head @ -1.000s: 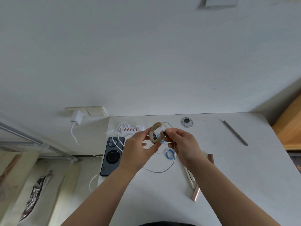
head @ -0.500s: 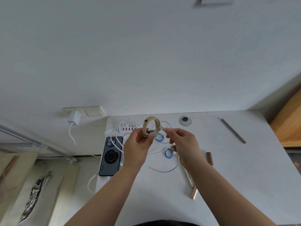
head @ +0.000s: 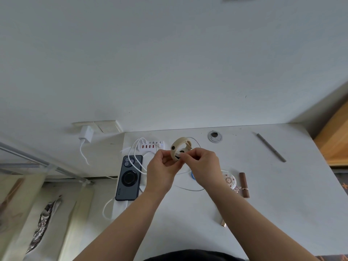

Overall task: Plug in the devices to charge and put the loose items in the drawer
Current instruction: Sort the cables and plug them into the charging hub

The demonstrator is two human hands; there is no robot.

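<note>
A beige smart band (head: 178, 146) is held above the white desk (head: 263, 194). My left hand (head: 162, 169) grips its lower part, and my right hand (head: 202, 163) pinches a white charging cable's end against the band's underside. The white cable (head: 190, 189) loops on the desk below my hands. A dark phone (head: 130, 178) lies face down at the desk's left edge with a white cable running to it. The white multi-port charger (head: 150, 145) sits at the back left.
A grey pen (head: 271, 147) lies at the back right. A brown lipstick tube (head: 244, 184), a small patterned round case (head: 230, 180) and a rose-gold stick (head: 224, 224) lie right of my right arm. A blue ring (head: 192, 176) peeks out under my right hand. A wall adapter (head: 86, 134) hangs left.
My right hand has moved in from the side and now meets the band at my left hand. The band sits lower between both hands, and the view has shifted slightly.
</note>
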